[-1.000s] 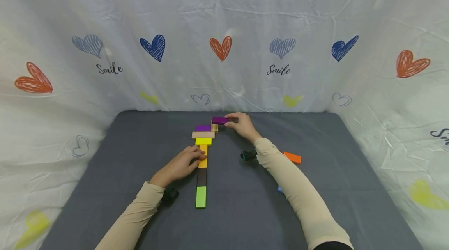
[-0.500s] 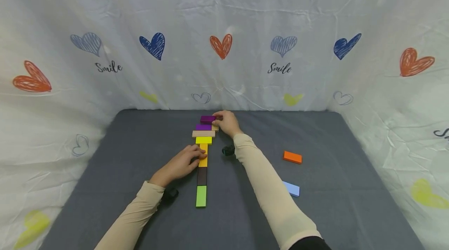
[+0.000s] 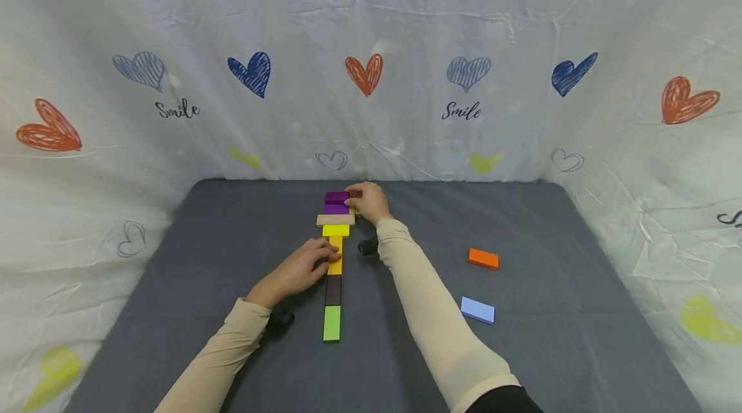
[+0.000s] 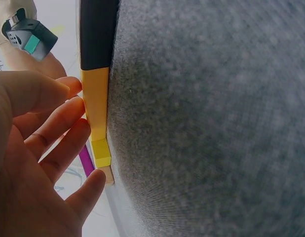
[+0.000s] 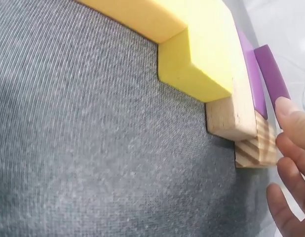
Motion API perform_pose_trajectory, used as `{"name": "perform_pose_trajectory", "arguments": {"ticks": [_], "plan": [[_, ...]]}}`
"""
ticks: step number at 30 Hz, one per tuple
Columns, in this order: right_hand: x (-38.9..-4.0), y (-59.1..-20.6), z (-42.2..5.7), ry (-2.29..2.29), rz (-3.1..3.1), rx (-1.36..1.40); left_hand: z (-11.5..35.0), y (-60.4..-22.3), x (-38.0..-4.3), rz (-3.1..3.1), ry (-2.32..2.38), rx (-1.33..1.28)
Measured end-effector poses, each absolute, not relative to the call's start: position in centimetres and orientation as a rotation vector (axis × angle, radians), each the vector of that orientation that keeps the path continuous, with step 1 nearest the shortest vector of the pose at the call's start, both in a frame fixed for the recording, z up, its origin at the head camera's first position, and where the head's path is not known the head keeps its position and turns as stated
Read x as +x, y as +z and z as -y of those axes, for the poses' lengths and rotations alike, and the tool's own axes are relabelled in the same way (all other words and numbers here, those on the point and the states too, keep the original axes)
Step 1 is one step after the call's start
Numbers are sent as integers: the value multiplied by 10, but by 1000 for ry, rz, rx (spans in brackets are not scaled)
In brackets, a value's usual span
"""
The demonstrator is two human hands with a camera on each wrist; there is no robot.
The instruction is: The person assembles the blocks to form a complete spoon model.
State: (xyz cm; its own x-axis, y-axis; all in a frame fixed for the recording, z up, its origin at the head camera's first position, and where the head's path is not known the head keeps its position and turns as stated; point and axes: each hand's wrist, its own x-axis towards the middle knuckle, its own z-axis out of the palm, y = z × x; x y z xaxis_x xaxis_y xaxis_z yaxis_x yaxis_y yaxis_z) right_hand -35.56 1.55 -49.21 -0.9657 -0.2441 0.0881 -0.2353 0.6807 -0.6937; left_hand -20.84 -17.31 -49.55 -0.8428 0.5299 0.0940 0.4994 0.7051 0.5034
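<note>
At the far end of a line of blocks, my right hand (image 3: 371, 202) pinches a dark purple block (image 3: 336, 197) between thumb and fingers. In the right wrist view it tilts over a lighter purple block (image 5: 253, 74). A striped wooden block (image 5: 258, 144) sits below my right fingers. Nearer come a beige block (image 3: 335, 221) laid crosswise and a yellow block (image 3: 336, 230). My left hand (image 3: 297, 272) rests with relaxed fingers against an amber block (image 4: 96, 101). A dark brown block (image 3: 333, 290) and a light green block (image 3: 332, 324) continue the line toward me.
An orange block (image 3: 484, 258) and a light blue block (image 3: 478, 310) lie apart on the right of the grey table (image 3: 556, 336). A white curtain (image 3: 417, 26) printed with hearts stands behind the table. Each wrist carries a small dark camera.
My right hand has carried the dark purple block leftward, from above the striped block to behind the lighter purple one. The light blue block has come out from behind the right sleeve. My left hand stays put.
</note>
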Motion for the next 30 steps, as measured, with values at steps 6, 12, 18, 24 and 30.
{"name": "perform_pose_trajectory", "arguments": {"ticks": [6, 12, 18, 24, 30], "plan": [[-355, -488, -12, -1140, -2876, -355, 173, -494, -207, -2845, 806, 853], [-354, -483, -10, -1125, -2869, -312, 173, -493, -207, -2843, 805, 858], [-355, -481, -9, -1083, -2864, -295, 173, -494, -207, -2846, 804, 853], [-356, -481, -10, -1043, -2880, -320, 173, -495, -207, -2853, 797, 862], [-357, -482, -10, -996, -2918, -337, 173, -495, -207, -2847, 800, 852]]}}
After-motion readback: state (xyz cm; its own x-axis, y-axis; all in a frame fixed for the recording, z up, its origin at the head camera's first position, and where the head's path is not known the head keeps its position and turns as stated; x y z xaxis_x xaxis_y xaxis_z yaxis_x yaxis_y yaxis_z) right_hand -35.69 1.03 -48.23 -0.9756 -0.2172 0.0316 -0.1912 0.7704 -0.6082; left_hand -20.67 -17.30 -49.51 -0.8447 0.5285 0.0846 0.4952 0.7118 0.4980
